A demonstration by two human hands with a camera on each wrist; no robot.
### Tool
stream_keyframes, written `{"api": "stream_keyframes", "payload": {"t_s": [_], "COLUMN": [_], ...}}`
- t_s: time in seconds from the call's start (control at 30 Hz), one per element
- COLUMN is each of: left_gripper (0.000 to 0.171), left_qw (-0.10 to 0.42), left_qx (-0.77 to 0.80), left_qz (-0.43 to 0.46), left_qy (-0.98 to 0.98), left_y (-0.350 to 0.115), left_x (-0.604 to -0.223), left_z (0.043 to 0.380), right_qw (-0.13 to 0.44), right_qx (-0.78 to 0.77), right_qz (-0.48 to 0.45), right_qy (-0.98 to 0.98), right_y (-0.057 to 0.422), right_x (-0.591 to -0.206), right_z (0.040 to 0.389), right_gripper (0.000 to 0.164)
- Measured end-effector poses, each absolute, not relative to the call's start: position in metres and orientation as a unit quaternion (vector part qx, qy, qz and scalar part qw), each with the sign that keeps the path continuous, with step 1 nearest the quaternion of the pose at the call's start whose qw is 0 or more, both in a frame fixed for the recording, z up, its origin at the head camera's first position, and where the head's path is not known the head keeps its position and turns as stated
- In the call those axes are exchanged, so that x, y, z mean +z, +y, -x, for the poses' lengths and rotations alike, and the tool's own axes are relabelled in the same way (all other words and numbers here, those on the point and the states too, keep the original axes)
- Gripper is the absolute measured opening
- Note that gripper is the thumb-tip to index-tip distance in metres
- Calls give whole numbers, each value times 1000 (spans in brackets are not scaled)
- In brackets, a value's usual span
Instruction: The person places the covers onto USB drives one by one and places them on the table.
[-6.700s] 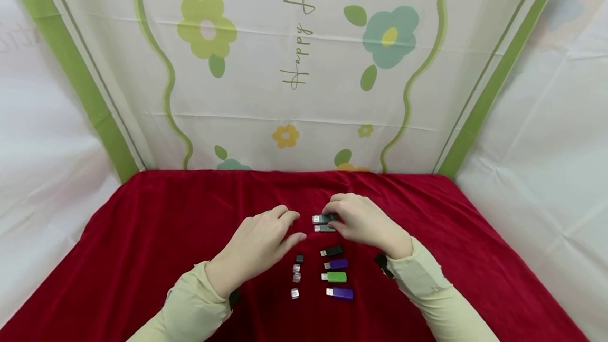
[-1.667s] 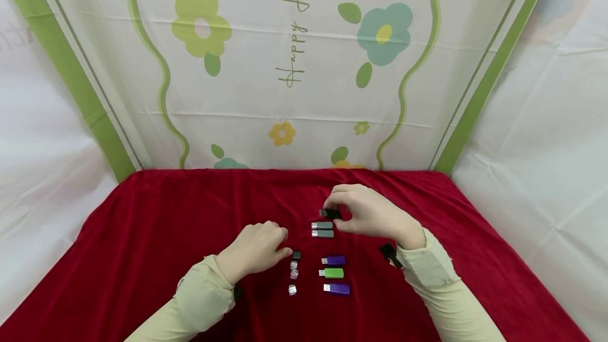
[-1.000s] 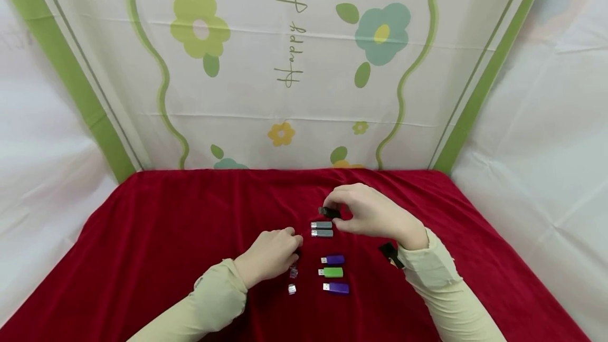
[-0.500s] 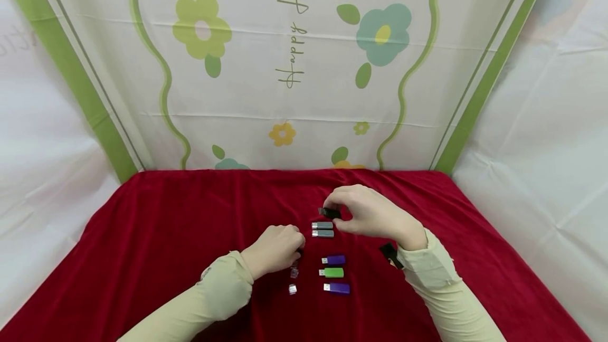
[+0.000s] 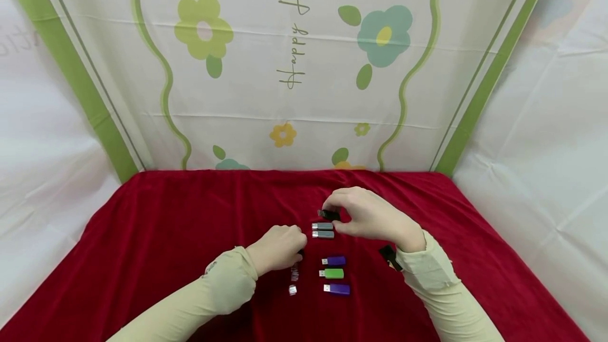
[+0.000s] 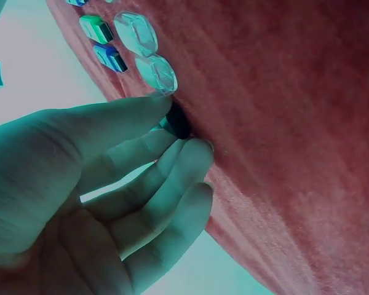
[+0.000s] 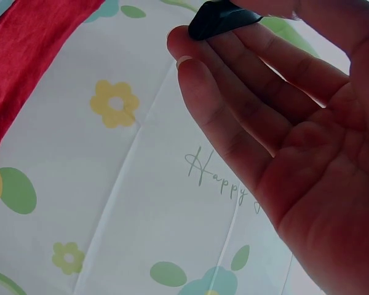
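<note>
In the head view my right hand [image 5: 368, 215] pinches a black USB stick [image 5: 329, 215] between thumb and fingers, with its metal plug pointing left. The right wrist view shows the stick's dark body [image 7: 221, 21] at the fingertips. My left hand [image 5: 279, 248] is down at the column of caps and pinches a small black cap [image 6: 178, 121] close over the cloth, the other fingers curled beside it. Two clear caps [image 6: 136, 34] lie near that thumb in the left wrist view. Closest to my right thumb, two grey USB sticks [image 5: 323, 226] lie side by side.
A purple USB stick [image 5: 334, 260], a green one [image 5: 333, 273] and another purple one [image 5: 338, 289] lie uncapped in a column. A separate clear cap [image 5: 292, 290] sits to their left. Red velvet cloth [image 5: 166, 257] covers the table, before a flowered white curtain [image 5: 256, 78].
My right hand has left the grey sticks and lifted the black USB stick from the column to beyond them. My left hand has come down to the caps and taken hold of the black one.
</note>
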State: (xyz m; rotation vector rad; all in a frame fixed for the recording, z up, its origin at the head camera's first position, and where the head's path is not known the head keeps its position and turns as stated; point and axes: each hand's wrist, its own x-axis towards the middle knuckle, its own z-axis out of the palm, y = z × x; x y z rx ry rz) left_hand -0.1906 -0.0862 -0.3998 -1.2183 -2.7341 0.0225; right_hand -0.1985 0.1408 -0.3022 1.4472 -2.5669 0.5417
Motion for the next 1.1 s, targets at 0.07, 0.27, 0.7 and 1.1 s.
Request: {"api": "stream_keyframes", "payload": {"t_s": [0.07, 0.27, 0.7, 1.1], "left_gripper": [28, 30, 13, 19], "left_qw": [74, 63, 105, 262], "left_qx": [5, -55, -192, -269], "left_qz": [406, 415, 453, 507], "left_qy": [-911, -906, -864, -775], "left_y": [-86, -87, -109, -142], "left_x": [-401, -400, -366, -313], "left_z": [192, 197, 191, 165], "right_qw": [72, 80, 82, 109], "right_qx": [180, 173, 167, 167], "right_qz": [-482, -481, -482, -505], "right_qy": [-855, -856, -856, -840], "right_y": [141, 142, 139, 132], "right_x": [-302, -302, -304, -299], "right_z": [198, 198, 198, 186], "right_gripper": [25, 26, 25, 25]}}
